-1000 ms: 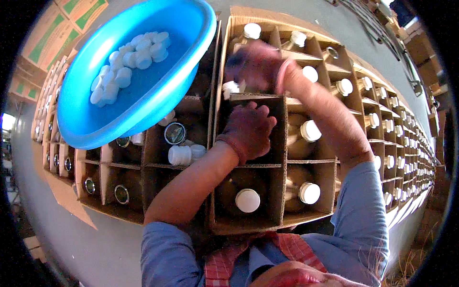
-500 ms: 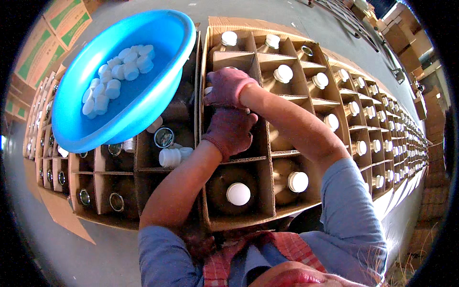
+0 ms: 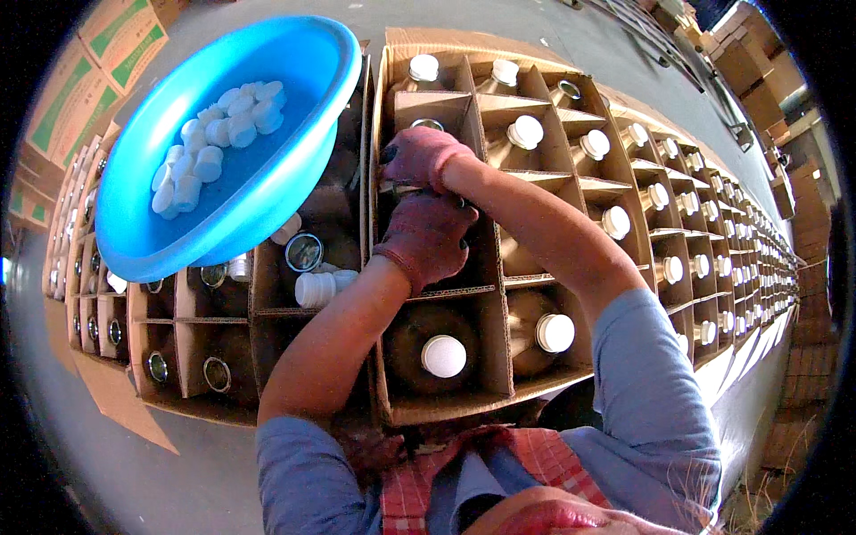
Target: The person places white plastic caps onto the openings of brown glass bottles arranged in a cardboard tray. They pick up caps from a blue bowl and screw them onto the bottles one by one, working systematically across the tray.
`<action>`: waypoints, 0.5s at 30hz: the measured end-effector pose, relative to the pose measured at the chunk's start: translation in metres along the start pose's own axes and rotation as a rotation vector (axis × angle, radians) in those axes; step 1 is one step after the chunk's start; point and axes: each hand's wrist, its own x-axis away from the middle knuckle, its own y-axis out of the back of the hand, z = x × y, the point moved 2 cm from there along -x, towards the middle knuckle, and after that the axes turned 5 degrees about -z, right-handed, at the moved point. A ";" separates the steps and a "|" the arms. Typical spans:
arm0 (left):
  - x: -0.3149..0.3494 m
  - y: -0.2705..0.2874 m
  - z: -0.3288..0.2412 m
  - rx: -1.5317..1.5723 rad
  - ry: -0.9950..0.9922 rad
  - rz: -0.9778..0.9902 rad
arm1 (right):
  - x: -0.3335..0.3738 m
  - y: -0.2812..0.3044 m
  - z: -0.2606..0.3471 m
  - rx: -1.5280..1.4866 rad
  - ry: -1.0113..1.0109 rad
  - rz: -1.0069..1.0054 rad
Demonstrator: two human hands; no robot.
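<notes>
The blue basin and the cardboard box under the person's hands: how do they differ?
The basin is blue, smooth and rounded; the box is brown and straight-edged. The basin is one undivided space, while the box is split up by dividers. The basin holds loose white caps; the box holds bottles, several with white caps on. Both are open at the top.

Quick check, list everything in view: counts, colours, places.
Basin: one, blue, upper left.
Loose caps: many, white, mostly in the basin.
Divided cartons: several, brown, across the middle.
Capped bottles: many, white caps, centre and right.
Uncapped bottles: several, colour unclear, mostly left.
Stacked boxes: several, brown and green, upper left.
Floor: one, grey, lower left.
Apron: one, red check, bottom.
Sleeves: two, blue, lower edge.
Forearms: two, bare, centre.
Left hand: one, reddish glove, centre.
Right hand: one, reddish glove, just beyond.
</notes>
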 end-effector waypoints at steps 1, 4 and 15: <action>0.000 -0.004 0.003 -0.001 -0.024 -0.031 | 0.007 0.006 -0.004 -0.095 -0.064 -0.042; 0.001 -0.009 0.003 -0.042 -0.026 -0.005 | 0.034 0.046 -0.017 -0.248 -0.149 -0.158; 0.002 0.002 0.000 -0.018 0.024 0.054 | 0.021 0.063 -0.023 0.367 0.081 -0.246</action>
